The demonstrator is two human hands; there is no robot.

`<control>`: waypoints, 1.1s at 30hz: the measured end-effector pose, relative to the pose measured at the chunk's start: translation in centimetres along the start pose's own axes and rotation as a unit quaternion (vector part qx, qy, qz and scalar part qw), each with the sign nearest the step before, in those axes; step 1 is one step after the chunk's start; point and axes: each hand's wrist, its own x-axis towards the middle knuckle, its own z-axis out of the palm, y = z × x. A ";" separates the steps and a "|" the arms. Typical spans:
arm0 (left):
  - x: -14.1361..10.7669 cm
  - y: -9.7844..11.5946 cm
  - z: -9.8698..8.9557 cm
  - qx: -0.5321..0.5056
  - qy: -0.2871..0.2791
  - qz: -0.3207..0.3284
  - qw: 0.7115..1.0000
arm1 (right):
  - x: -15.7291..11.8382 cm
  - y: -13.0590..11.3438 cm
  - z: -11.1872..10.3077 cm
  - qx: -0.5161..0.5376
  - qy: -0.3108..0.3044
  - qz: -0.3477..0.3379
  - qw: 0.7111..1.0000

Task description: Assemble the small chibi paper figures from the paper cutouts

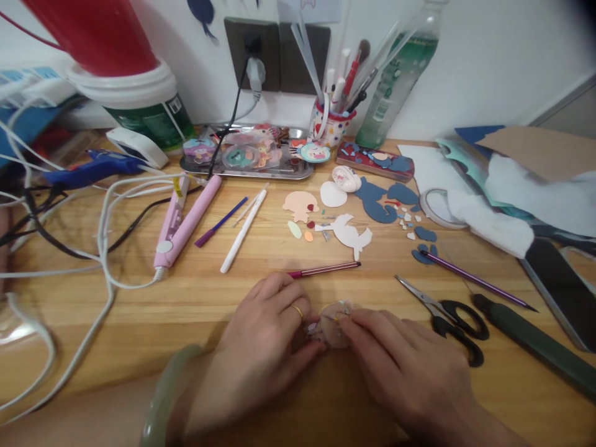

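Note:
A small round translucent piece (333, 335) with coloured marks is held low over the wooden table, between both sets of fingertips. My left hand (272, 332), with a ring and a pale green bangle, pinches its left edge. From the other side, my right hand (405, 360) grips its upper right edge with thumb and forefinger. Just beyond lies a dark pink pen (326, 270). Further back are a white cut-out (349, 234), a peach cut-out (300, 205) and blue cut-outs (377, 202). Black-handled scissors (459, 316) rest to the right of my right hand.
A pink hair straightener (193, 220) and tangled white cables (107, 248) occupy the left. Along the wall stand a metal tray (274, 172), a pen cup (331, 124) and a green bottle (395, 81). A green-handled tool (535, 341) and a phone (561, 285) lie right.

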 end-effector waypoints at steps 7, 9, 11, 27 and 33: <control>0.1 0.0 0.0 0.004 0.001 -0.001 1.000 | -0.2 0.2 0.1 0.016 -0.002 0.000 1.000; 0.1 0.0 0.0 0.004 0.002 -0.002 1.000 | -0.3 0.3 0.2 0.015 -0.002 0.003 1.000; 0.0 0.0 0.0 0.002 0.005 -0.001 1.000 | -0.4 0.3 0.2 0.018 -0.003 -0.001 1.000; 0.0 -0.3 -0.7 -0.029 -0.037 -0.006 0.999 | -1.1 1.0 0.7 0.099 0.013 -0.001 0.995; 0.5 -0.9 -1.5 -0.029 -0.057 0.022 0.998 | -0.7 1.2 1.1 0.097 0.003 0.023 0.995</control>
